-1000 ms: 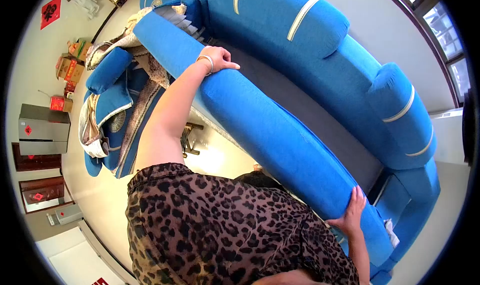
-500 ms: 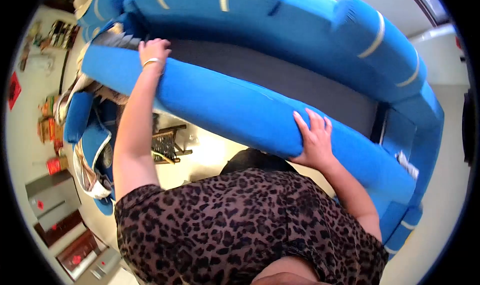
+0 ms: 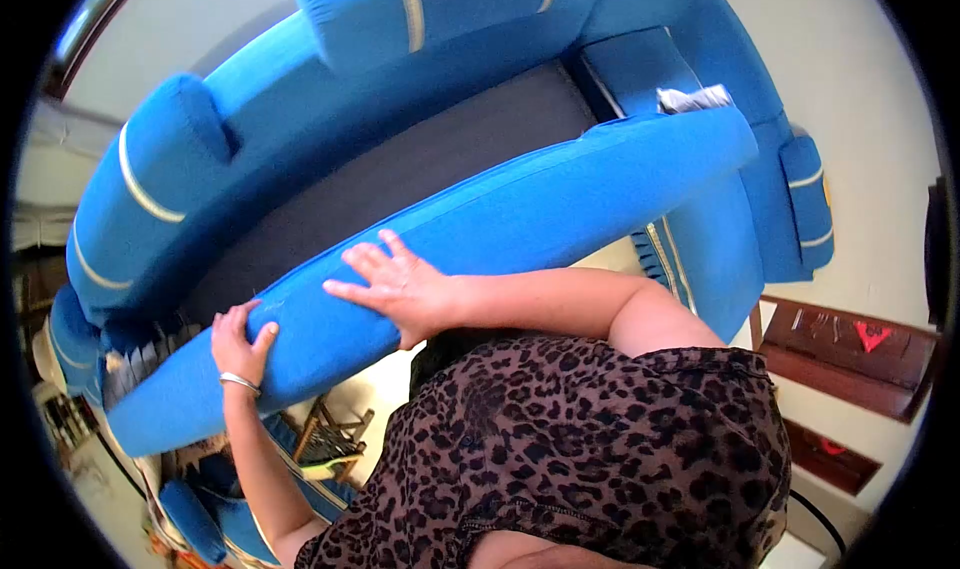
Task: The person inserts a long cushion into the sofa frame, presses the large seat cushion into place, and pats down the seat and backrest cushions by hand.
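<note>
A long blue seat cushion [image 3: 560, 204] runs slantwise across the view, in front of a curved blue sofa [image 3: 270, 119]. Dark grey fabric of the sofa's base [image 3: 420, 159] shows between cushion and backrest. My left hand [image 3: 240, 349], with a light bracelet at the wrist, rests on the cushion toward its left end, thumb apart from the fingers. Right of it, my right hand [image 3: 395, 287] lies on the cushion with fingers spread. A crumpled whitish cloth [image 3: 695, 99] sits behind the cushion's right end.
A small dark folding stool [image 3: 325, 439] stands on the floor below the cushion. Blue upholstered pieces [image 3: 195, 519] lie at the lower left. Dark red wooden furniture [image 3: 845, 359] is at the right, beyond the sofa's end [image 3: 720, 249].
The view has swung toward the sofa's right end. The cushion, slanting down to the right before, now rises to the right. My right hand has moved along it, closer to my left hand.
</note>
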